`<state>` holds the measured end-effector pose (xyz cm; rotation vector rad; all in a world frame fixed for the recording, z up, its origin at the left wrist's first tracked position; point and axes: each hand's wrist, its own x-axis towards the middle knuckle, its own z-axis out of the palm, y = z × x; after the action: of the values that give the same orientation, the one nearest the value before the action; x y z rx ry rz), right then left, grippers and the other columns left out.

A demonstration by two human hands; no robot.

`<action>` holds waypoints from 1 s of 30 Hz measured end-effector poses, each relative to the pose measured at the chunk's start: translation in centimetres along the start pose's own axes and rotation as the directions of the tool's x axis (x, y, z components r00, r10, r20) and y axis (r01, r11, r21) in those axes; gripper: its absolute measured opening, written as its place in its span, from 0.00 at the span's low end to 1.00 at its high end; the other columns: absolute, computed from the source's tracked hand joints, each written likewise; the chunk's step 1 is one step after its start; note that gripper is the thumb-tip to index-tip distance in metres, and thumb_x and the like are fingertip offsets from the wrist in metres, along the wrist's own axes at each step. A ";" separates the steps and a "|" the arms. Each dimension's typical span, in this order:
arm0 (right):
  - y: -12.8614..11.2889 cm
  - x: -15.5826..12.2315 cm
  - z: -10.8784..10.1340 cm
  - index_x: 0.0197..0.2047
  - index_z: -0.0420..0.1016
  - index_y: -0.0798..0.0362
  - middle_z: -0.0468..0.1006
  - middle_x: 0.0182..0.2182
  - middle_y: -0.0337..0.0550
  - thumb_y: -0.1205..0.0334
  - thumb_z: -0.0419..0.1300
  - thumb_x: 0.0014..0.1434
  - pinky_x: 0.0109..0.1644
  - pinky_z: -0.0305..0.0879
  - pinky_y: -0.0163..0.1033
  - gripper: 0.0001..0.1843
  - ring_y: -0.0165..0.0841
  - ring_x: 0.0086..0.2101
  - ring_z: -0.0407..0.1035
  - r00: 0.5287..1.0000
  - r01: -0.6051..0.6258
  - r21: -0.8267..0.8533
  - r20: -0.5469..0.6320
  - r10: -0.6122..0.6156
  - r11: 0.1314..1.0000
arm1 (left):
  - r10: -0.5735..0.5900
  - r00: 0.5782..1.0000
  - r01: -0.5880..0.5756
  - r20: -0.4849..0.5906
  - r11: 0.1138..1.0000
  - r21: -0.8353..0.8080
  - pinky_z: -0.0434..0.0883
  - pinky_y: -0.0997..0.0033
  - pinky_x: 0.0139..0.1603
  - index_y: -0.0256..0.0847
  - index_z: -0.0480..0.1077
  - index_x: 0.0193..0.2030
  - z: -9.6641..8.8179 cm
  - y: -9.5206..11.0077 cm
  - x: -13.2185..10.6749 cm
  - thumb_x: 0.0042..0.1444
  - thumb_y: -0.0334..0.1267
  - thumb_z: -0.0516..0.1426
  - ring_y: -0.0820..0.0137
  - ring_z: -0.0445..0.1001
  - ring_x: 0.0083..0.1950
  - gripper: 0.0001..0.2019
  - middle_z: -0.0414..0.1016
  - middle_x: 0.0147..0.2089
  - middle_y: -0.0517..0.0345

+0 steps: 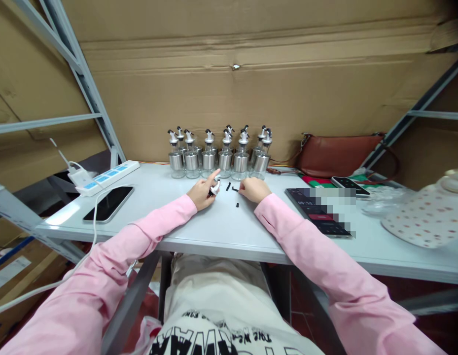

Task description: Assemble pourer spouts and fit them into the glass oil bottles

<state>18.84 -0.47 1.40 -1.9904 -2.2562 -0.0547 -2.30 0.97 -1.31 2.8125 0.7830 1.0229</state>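
My left hand (202, 191) rests on the grey table (199, 224) and is closed around a small silver pourer cap (215, 188), with the index finger raised. My right hand (254, 189) lies knuckles-up a short way to the right, fingers curled and pinched beside a small black part (235, 189). Two more small black parts lie between the hands: one (228, 186) near the cap and one (236, 204) closer to me. A row of several glass oil bottles (217, 159) with steel collars and pourer tops stands just behind both hands.
A white power strip (103, 177) and a charging phone (109, 203) lie at the left. A tablet (317, 211), another phone (350, 186), a brown bag (337, 154) and a dotted lid-like item (424, 217) sit at the right. Cardboard walls the back.
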 end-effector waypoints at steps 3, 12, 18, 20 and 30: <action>0.1 -0.1 0.1 0.30 0.75 0.56 0.77 0.33 0.54 0.65 0.56 0.50 0.34 0.60 0.37 0.08 0.39 0.35 0.71 0.999 -0.039 0.028 -0.021 0.040 0.999 | -0.025 0.999 0.024 0.021 1.000 0.008 0.63 0.68 0.48 0.38 0.35 0.64 0.0 0.0 0.0 0.41 0.25 0.51 0.70 0.70 0.38 0.42 0.71 0.37 0.60; -2.0 -0.3 -0.2 0.24 0.63 0.55 0.73 0.20 0.40 0.60 0.60 0.46 0.30 0.63 0.33 0.10 0.26 0.22 0.67 0.981 0.195 0.858 -0.180 -0.078 0.476 | -0.068 0.997 0.067 0.033 0.997 0.037 0.63 0.68 0.46 0.34 0.37 0.64 0.0 0.0 0.0 0.40 0.25 0.49 0.69 0.69 0.37 0.42 0.70 0.38 0.57; -2.8 -0.6 -0.1 0.22 0.63 0.56 0.71 0.18 0.37 0.54 0.65 0.38 0.27 0.60 0.32 0.16 0.25 0.20 0.63 0.976 0.214 0.921 -0.187 -0.114 0.326 | -0.081 0.997 0.080 0.007 0.995 0.067 0.62 0.67 0.47 0.35 0.38 0.63 0.1 0.0 -0.1 0.40 0.27 0.49 0.68 0.69 0.39 0.40 0.70 0.37 0.58; -2.7 -0.6 -0.1 0.21 0.63 0.56 0.70 0.18 0.37 0.54 0.65 0.38 0.27 0.60 0.32 0.16 0.25 0.20 0.63 0.979 0.202 0.921 -0.187 -0.077 0.334 | -0.086 0.996 0.085 0.006 0.994 0.070 0.61 0.67 0.47 0.35 0.39 0.63 0.1 0.0 -0.1 0.40 0.27 0.49 0.67 0.69 0.39 0.40 0.70 0.37 0.58; -3.1 -1.0 -0.5 0.20 0.62 0.56 0.69 0.16 0.36 0.51 0.66 0.35 0.24 0.55 0.32 0.20 0.23 0.18 0.60 0.982 0.186 0.909 -0.154 -0.112 0.373 | -0.127 0.990 0.117 0.056 0.981 0.154 0.58 0.64 0.49 0.35 0.49 0.60 -0.1 0.4 0.0 0.42 0.29 0.50 0.65 0.70 0.43 0.34 0.72 0.42 0.53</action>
<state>15.98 -1.95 1.96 -1.0966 -1.7036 0.9192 -2.17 0.65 -1.17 2.8609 1.0527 0.8841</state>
